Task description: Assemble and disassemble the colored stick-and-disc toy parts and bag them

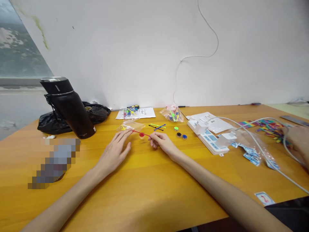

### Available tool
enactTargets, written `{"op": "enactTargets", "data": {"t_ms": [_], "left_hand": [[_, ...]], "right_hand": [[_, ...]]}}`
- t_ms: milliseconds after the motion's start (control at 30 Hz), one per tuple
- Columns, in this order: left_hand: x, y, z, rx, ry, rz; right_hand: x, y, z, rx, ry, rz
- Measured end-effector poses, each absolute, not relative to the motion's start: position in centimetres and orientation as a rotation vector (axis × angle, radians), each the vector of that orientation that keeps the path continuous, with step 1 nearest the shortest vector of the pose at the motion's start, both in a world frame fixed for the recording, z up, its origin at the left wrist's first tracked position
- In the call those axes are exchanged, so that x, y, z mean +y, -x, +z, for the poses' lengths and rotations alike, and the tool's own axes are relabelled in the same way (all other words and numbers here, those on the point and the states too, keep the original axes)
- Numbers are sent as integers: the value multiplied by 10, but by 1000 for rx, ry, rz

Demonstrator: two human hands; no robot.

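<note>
A thin red plastic arrow point(137, 131) lies between my two hands, over or on a small round red disc point(142, 135). My right hand point(161, 141) pinches the arrow's right end between thumb and fingers. At the other end, the stretched fingertips of my left hand point(116, 149) touch or rest beside its tip; its thumb stands apart. Just beyond, green point(154, 125), black point(158, 128) and blue arrows point(159, 127) lie crossed. Right of my right hand are green point(176, 128), black point(179, 134) and blue discs point(184, 137).
A black flask point(72, 109) and black plastic bag point(53, 122) stand left. Clear bags of coloured parts point(173, 113) lie near the wall. A power strip point(212, 141) with trailing white cables is right. Another person's hand point(298, 140) is by colourful strips point(270, 127) at far right.
</note>
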State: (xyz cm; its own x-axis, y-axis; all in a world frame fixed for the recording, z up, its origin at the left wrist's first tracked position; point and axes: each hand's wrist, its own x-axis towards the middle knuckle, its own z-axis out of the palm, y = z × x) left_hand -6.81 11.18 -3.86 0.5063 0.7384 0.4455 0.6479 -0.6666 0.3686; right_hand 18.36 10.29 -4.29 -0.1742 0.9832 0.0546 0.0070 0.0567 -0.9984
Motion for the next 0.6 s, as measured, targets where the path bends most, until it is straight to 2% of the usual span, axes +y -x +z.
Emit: {"op": "enactTargets", "data": {"t_ms": [600], "left_hand": [[103, 61, -32, 1067, -2662, 862]], "right_hand": [[102, -185, -43, -1368, 1308, 1112]]}}
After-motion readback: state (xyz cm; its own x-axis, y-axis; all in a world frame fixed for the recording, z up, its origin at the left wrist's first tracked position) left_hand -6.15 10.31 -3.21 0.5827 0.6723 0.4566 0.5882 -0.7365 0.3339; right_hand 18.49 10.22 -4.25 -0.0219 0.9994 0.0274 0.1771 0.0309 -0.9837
